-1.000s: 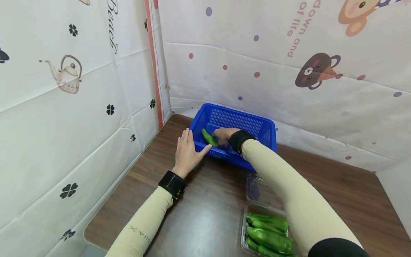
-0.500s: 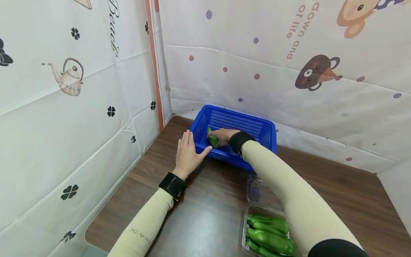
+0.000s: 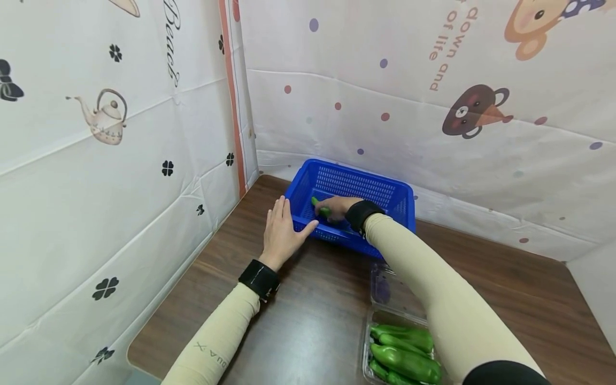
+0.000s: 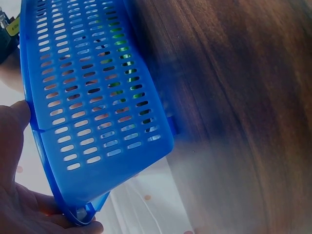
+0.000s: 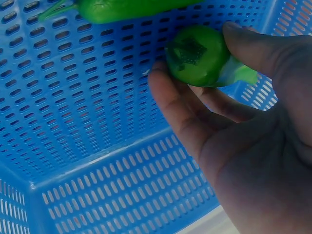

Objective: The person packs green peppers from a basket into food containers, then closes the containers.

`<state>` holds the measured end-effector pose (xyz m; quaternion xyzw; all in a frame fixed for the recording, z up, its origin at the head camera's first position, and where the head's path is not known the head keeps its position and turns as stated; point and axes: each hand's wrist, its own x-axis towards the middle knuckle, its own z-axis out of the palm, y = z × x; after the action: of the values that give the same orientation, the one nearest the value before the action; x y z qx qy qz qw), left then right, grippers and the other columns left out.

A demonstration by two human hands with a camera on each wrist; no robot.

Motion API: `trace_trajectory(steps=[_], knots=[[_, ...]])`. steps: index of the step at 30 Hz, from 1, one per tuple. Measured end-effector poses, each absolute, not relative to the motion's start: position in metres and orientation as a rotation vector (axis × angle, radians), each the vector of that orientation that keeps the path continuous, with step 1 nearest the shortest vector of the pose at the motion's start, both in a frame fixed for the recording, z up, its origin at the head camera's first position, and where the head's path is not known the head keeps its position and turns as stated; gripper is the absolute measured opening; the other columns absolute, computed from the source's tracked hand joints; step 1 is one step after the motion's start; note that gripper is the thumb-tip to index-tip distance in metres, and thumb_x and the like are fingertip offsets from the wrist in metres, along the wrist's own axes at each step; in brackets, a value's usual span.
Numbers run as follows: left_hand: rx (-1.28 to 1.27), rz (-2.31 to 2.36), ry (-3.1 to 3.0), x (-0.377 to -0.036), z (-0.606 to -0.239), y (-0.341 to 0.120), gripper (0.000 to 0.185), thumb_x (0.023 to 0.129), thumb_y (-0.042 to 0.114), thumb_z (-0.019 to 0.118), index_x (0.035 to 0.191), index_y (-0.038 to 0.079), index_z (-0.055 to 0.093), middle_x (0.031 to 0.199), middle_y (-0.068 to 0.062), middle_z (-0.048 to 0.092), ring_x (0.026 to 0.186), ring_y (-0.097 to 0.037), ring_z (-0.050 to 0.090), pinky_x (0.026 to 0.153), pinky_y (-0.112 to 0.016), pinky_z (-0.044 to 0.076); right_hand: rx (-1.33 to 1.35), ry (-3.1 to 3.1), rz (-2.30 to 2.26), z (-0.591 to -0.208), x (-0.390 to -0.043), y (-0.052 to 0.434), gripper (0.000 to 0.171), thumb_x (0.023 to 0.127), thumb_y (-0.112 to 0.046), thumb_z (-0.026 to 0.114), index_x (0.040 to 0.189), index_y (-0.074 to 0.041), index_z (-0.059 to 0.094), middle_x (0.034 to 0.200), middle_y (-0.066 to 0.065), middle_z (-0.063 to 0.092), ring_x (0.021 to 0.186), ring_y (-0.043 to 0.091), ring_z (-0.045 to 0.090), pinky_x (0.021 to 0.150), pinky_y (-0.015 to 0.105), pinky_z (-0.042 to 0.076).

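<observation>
My right hand [image 3: 337, 207] reaches down into a blue perforated plastic basket [image 3: 356, 183]. Its fingers and thumb hold a long green pepper [image 5: 200, 56], whose rounded end and paler stem end show in the right wrist view. Most of that pepper is covered by the hand in the head view. Another green pepper [image 5: 131, 7] with a thin stem lies on the basket floor, partly cut off by the frame. At the basket's near left corner rests my left hand [image 3: 280, 235], fingers straight along the side and thumb spread onto the front rim.
A lidded clear plastic box [image 3: 367, 337] stands open near the front, holding several green peppers [image 3: 406, 361]; my right forearm partly covers it. The brown wooden table [image 3: 298, 310] meets printed white sheets [image 3: 337, 128] at the back and left.
My right hand has taken hold of the pepper lying at the basket's left and turned it, shifting slightly. My left hand stays at the corner.
</observation>
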<state>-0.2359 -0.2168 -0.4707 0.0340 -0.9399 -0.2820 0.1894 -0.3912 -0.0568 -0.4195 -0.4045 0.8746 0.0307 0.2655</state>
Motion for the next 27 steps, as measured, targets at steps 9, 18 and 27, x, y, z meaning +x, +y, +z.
trace_trajectory(steps=[9,18,27], knots=[[0.088,-0.791,-2.633,-0.235,-0.470,-0.218,0.104,0.092,0.070,0.061,0.157,-0.006,0.031,0.164,-0.025,0.029,0.153,-0.038,0.026,0.125,-0.057,0.016,-1.032,2.382,0.027,-0.417,-0.391,-0.055,0.061,0.103,-0.012,0.063,0.157,-0.028,0.039,0.153,0.020,0.047,0.136,0.040,0.047,0.108,0.061,0.043],[0.101,-0.789,-2.645,-0.234,-0.472,-0.218,0.106,0.091,0.072,0.059,0.158,-0.005,0.030,0.165,-0.023,0.028,0.155,-0.035,0.021,0.126,-0.056,0.012,-0.973,2.454,-0.007,-0.411,-0.388,-0.047,0.067,0.102,-0.012,0.065,0.160,-0.025,0.034,0.156,0.019,0.044,0.137,0.035,0.049,0.106,0.051,0.048],[0.024,-0.776,-2.615,-0.233,-0.467,-0.217,0.103,0.093,0.068,0.061,0.157,-0.006,0.030,0.165,-0.024,0.028,0.155,-0.038,0.020,0.126,-0.057,0.011,-1.001,2.507,-0.111,-0.387,-0.378,-0.029,0.057,0.100,-0.012,0.066,0.153,-0.015,0.044,0.138,0.017,0.057,0.112,0.029,0.058,0.090,0.043,0.052]])
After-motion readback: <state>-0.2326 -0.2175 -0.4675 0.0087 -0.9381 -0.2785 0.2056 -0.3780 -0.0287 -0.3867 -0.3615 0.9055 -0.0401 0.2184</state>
